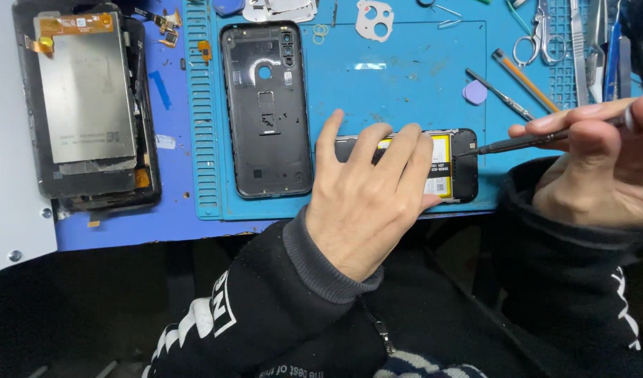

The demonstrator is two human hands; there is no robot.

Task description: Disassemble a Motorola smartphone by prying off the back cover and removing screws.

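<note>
Opened phone looks light, stiff and fragile inside; your left hand presses flat on it, fingers spread, nothing grasped. Right hand fingers pinch screwdriver, tip at its end.

Left hand pins the opened phone; right hand holds a screwdriver.

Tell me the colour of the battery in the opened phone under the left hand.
Yellow; the rectangular battery shows best in the head view.

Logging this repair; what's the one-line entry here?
left hand: pressing opened phone | right hand: screwdriver tip at phone | back cover: aside on mat
</note>
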